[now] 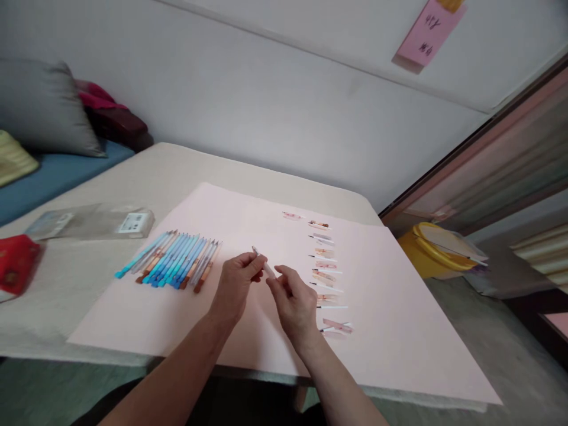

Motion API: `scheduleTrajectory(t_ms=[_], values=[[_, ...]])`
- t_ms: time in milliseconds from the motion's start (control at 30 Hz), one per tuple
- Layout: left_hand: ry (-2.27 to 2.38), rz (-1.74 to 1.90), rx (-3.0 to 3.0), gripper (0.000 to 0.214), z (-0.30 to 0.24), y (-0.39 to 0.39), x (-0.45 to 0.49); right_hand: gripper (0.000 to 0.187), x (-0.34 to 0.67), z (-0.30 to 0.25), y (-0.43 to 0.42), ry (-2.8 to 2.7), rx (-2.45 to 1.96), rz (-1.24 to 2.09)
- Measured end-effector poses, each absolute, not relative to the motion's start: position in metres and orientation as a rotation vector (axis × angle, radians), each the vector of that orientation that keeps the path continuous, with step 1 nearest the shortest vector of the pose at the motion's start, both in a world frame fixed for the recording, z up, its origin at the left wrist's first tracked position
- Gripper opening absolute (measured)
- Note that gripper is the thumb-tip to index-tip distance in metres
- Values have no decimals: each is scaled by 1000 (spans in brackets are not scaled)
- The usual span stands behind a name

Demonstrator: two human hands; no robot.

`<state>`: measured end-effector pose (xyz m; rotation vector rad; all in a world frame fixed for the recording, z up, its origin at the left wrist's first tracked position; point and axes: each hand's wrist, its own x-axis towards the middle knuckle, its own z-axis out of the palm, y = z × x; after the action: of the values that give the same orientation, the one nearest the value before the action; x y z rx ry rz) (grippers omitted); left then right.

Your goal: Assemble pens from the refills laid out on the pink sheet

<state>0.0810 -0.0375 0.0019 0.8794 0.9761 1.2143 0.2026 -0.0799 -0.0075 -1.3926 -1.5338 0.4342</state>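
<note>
A slim white pen (268, 270) is held between my two hands over the pink sheet, its dark-tipped end pointing up and away from me. My left hand (237, 278) pinches it near that tip. At its lower end the thumb and fingers of my right hand (295, 302) close around the barrel. To the left lies a row of assembled pens (173, 260) in blue, brown and grey, side by side. Right of my hands runs a column of pen parts (326, 266): thin dark-tipped refills and pink, white or orange-patterned barrels.
The pink sheet (390, 331) covers much of the table (177, 160). At the left lie a clear plastic bag (95, 222) and a red packet (18, 266). A yellow bucket (419, 251) stands on the floor at right. A white wall (266, 89) rises behind.
</note>
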Motion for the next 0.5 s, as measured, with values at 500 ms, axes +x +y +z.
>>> scheduleTrajectory(t_ms=[500], values=[[976,1179,953,22,4,-40,84,24,197,-11,-70,-390,-855,1695]])
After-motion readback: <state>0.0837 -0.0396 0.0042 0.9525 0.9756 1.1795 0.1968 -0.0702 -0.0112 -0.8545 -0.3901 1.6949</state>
